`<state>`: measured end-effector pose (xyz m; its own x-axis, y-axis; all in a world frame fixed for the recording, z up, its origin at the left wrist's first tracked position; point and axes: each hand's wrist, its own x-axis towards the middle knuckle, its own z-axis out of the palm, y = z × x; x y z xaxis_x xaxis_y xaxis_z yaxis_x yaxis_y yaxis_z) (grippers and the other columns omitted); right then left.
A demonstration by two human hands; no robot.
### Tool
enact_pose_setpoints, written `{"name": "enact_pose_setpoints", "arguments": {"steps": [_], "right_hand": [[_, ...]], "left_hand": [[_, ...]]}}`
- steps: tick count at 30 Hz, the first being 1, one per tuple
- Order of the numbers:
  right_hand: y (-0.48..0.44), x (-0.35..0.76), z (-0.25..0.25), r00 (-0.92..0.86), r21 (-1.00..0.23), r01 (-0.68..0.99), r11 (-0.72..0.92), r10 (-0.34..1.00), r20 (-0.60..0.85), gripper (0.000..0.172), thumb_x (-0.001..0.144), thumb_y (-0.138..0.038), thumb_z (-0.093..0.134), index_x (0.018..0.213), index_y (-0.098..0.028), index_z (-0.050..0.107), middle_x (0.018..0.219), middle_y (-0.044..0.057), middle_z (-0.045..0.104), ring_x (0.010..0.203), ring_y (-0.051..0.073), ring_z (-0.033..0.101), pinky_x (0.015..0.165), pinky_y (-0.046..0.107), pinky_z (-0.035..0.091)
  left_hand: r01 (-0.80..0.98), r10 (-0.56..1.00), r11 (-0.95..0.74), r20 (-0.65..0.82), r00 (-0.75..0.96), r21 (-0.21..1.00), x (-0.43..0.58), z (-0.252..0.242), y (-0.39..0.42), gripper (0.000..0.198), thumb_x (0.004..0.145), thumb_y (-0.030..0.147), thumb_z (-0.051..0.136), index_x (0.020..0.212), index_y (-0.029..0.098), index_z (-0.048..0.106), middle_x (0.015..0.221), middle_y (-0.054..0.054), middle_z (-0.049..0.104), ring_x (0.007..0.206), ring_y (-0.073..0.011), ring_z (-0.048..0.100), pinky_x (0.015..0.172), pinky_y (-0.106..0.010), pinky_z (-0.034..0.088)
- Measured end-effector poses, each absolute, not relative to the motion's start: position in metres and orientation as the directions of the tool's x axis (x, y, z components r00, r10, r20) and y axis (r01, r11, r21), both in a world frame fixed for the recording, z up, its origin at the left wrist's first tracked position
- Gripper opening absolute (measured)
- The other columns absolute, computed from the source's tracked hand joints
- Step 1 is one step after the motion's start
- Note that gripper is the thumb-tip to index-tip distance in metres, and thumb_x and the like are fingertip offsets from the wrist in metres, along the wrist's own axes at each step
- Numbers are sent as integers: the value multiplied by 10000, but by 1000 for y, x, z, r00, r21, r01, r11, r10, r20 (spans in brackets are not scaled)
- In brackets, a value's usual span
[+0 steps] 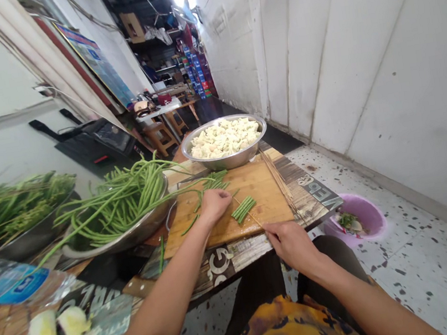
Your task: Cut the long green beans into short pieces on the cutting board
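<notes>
Looking at a wood-print worktop (103, 320), planky and lettered. Got a flat, smooth wooden board (266, 189) on it. To the left, a round metal bowl (148, 223) of long, stringy beans (128, 204); behind, a shiny bowl (231, 162) heaped with knobbly cauliflower (225, 136). Left hand (214, 205) over the board, fingers curled, can't say if gripping anything. Right hand (291, 241) pinching a skewer (255, 220) end. Between them, a neat bundle (244, 210) of short green pieces, crossed by the thin skewer; can't say whether through or under.

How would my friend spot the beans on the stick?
Find the wooden cutting board on the table. Look between the left hand and right hand. That row of short green beans sits on a thin stick, unlike the loose pile farther back.
</notes>
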<state>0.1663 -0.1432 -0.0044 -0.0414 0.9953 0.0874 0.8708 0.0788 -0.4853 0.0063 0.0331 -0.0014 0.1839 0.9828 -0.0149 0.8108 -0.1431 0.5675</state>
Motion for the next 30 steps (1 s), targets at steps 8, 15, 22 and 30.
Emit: {"name": "enact_pose_setpoints", "arguments": {"steps": [8, 15, 22, 30], "right_hand": [[-141, 172, 0, -67, -484, 870, 98, 994, 81, 273, 906, -198, 430, 843, -194, 696, 836, 56, 734, 819, 186, 676, 660, 237, 374], [-135, 175, 14, -79, -454, 887, 84, 996, 30, 269, 887, -181, 449, 707, -191, 649, 723, 41, 705, 739, 161, 651, 597, 232, 312], [-128, 175, 15, -93, -426, 900, 89, 996, 12, 278, 888, -205, 441, 721, -186, 662, 740, 50, 714, 718, 158, 645, 579, 247, 278], [-123, 172, 16, -115, -380, 919, 110, 993, 10, 306, 902, -224, 430, 710, -185, 664, 749, 60, 716, 743, 170, 651, 580, 254, 278]], "left_hand": [[792, 978, -166, -7, 211, 587, 5, 0, 33, 134, 692, 173, 614, 748, 137, 730, 716, -20, 701, 675, -151, 611, 608, -217, 414], [792, 972, -186, -8, 234, 582, 5, 0, 33, 150, 699, 163, 608, 775, 123, 731, 737, -34, 704, 691, -154, 617, 623, -218, 419], [788, 966, -207, -5, 258, 580, 3, -2, 36, 158, 711, 168, 605, 789, 120, 734, 747, -35, 705, 697, -152, 621, 662, -217, 441], [779, 963, -214, -7, 269, 589, 1, -2, 38, 144, 708, 167, 614, 779, 121, 730, 743, -34, 702, 684, -149, 616, 652, -220, 444]]}}
